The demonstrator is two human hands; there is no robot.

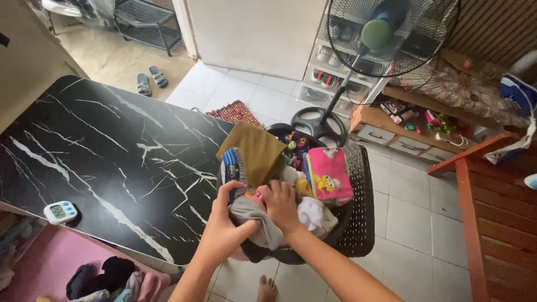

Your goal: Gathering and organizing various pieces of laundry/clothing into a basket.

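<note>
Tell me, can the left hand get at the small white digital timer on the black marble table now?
Probably yes: the left hand grips grey cloth, but bare table lies before the timer.

White tiled floor (414, 223), black marble-patterned table (100, 162), standing fan (386, 39), wooden shelf (391, 131).

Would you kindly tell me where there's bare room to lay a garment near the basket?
The black marble table is bare between the white timer and the laundry basket. The basket is crowded with clothes, both hands, left hand and right hand, among them.
</note>
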